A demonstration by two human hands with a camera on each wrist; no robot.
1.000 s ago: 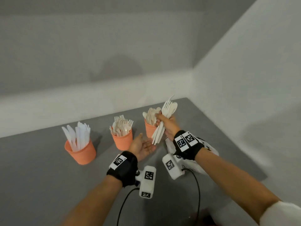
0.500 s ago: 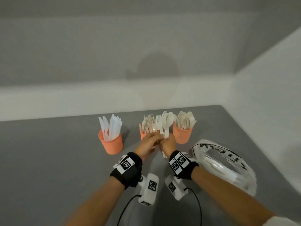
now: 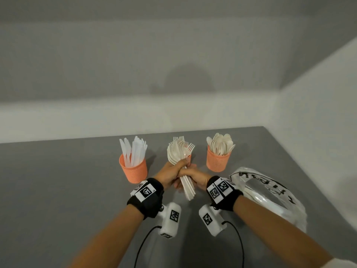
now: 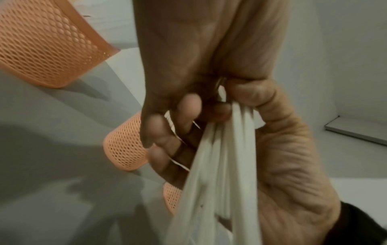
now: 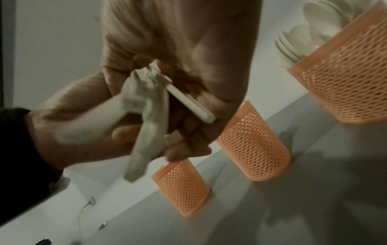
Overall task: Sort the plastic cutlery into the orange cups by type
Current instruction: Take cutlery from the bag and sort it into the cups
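Head view shows my left hand and right hand both wrapped round one bundle of white cutlery, held just in front of the middle cup so I can square it up, I judge. Spoon bowls fan out at its top. Knives stand in the left cup, spoons in the right cup, forks in the middle. A plastic bag lies on the grey counter beside my right wrist.
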